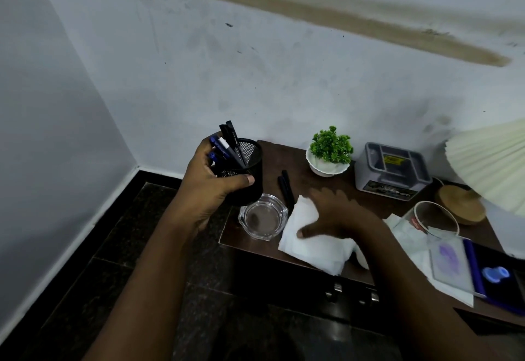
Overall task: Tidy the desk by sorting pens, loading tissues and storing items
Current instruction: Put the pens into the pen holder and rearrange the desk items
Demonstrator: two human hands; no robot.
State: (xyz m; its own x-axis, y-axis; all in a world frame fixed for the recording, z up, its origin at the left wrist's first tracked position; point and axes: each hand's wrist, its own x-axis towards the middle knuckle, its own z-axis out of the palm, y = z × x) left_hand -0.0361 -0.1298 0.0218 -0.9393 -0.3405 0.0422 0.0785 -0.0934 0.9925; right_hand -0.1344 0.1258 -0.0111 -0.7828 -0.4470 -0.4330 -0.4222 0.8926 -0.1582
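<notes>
Holder: black mesh holder (247, 173), light, stiff wire, grippy. Best taken round mid wall, as L hand (210, 187) has it now, up off the worktop (279, 154), just above the glass ashtray (262, 216).
Stored pens: several (231, 139) lean loose inside; I'd expect rattle or spill if tipped.
Loose pens: two black ones (285, 187) flat on worktop, just beyond R hand (335, 213) fingertips. Thin, hard, apt to roll; I'd pinch mid-barrel.
Tissues: white sheets (309, 244) under R hand; soft, flimsy.
L hand pose: fingers + thumb wrapped round holder, wrist raised.
R hand pose: blurred, palm down, fingers spread, gripping nothing; contact w/ tissues, can't tell.
</notes>
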